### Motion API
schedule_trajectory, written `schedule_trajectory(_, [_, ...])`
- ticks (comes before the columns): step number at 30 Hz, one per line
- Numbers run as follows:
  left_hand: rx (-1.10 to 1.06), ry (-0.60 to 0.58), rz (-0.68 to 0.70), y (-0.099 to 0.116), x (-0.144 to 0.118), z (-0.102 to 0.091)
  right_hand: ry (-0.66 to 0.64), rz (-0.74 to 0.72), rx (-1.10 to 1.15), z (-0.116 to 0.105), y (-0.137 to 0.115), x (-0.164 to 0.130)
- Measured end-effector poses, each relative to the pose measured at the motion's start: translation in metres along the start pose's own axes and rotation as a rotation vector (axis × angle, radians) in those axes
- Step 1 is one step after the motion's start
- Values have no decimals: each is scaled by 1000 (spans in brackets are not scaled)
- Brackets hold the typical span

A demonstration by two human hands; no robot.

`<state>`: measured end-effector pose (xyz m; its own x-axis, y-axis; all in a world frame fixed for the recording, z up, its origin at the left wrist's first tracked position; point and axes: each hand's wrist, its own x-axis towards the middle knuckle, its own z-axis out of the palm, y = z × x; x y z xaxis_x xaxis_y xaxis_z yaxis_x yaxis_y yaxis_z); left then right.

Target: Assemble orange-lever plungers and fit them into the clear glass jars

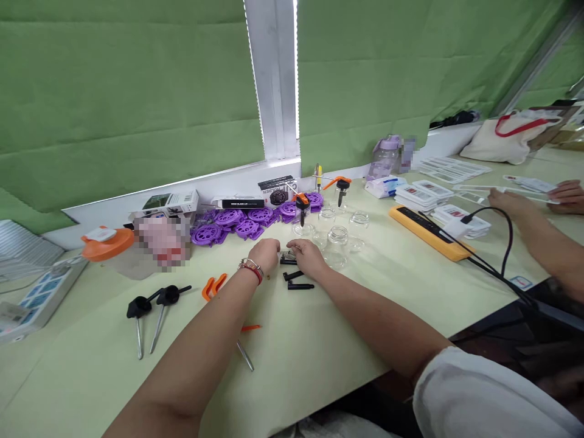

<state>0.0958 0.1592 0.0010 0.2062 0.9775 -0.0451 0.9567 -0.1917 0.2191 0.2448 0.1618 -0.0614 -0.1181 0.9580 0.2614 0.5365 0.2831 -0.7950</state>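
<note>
My left hand (264, 255), with bracelets at the wrist, is closed, its fingertips bunched together; whatever they pinch is too small to make out. Facing it, my right hand (308, 257) has its thumb and fingers curled together beside several small metal springs (287, 255). I cannot make out what is between those fingers. Just below the springs and the right hand lie slim black plastic pieces (301, 286). Orange plastic handles (213, 287) lie left of my left forearm. A metal rod (245, 356) shows partly from under that forearm.
Glass jars (337, 240) stand right of my hands. Purple plastic parts (249, 226) are heaped behind. Black pieces with metal shafts (139, 309) lie left, near an orange-lidded cup (107, 243). A yellow power strip (429, 234) lies right, where another person's hands (511, 201) hold white frames.
</note>
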Motion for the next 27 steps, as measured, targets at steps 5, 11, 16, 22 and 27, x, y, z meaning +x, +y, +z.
schedule_trajectory(5, [74,-19,16,-1,0,0,-80,-28,-13,3,4,2])
schedule_trajectory(11, [98,-22,46,-2,0,3,-121,-90,-101,1,-1,-1])
schedule_trajectory(16, [97,-9,50,-4,0,3,-135,-129,-133,0,-5,-2])
schedule_trajectory(22, [83,12,48,-7,-1,4,-120,-83,-59,-1,-2,-1])
schedule_trajectory(27, [60,15,50,-8,-1,5,-114,-5,-25,1,2,3])
